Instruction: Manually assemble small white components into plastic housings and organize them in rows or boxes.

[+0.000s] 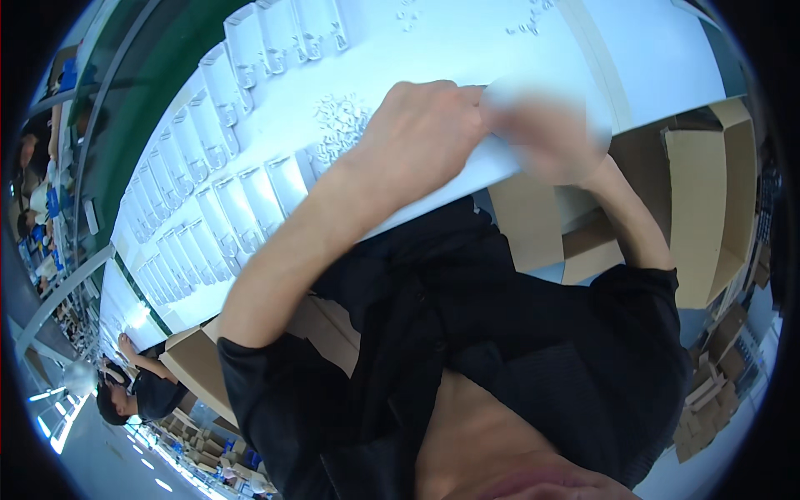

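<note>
Fingers are hidden or blurred, grip impossible to tell; the right hand (546,137) is at three o'clock from the left hand (427,129), small pieces (340,122) at nine.

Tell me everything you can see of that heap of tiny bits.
The heap is a loose scatter of many small, shiny pieces, clear or silvery; their material and exact shapes can't be told. It lies on the white table, left of the left hand; whether the left forearm touches its edge is unclear.
</note>
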The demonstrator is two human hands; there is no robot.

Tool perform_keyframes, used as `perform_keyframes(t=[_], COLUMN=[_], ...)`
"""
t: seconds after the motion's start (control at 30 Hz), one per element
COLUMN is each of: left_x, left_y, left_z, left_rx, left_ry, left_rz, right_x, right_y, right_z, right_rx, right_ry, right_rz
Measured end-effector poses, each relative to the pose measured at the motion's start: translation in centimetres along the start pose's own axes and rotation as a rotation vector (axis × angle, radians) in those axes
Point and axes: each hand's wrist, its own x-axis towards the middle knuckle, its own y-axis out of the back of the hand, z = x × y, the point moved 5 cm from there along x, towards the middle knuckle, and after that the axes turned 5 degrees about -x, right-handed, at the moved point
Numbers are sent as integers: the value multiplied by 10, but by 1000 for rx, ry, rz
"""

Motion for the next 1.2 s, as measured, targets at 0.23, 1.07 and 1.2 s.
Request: perform_keyframes(t=[0.23,1.07,1.2], left_x=[-78,-177,-178], left_y=[71,33,32], left_z=[-6,-13,-18], left_rx=[-88,-1827,-1812], left_ry=[332,601,607], left_rz=[649,1246,1299], right_x=[52,178,174], right_y=[24,-13,-10], right_z=[-22,58,60], right_rx=[110,-445,-457], right_ry=[157,69,-125], right_rz=[-111,-388,-388])
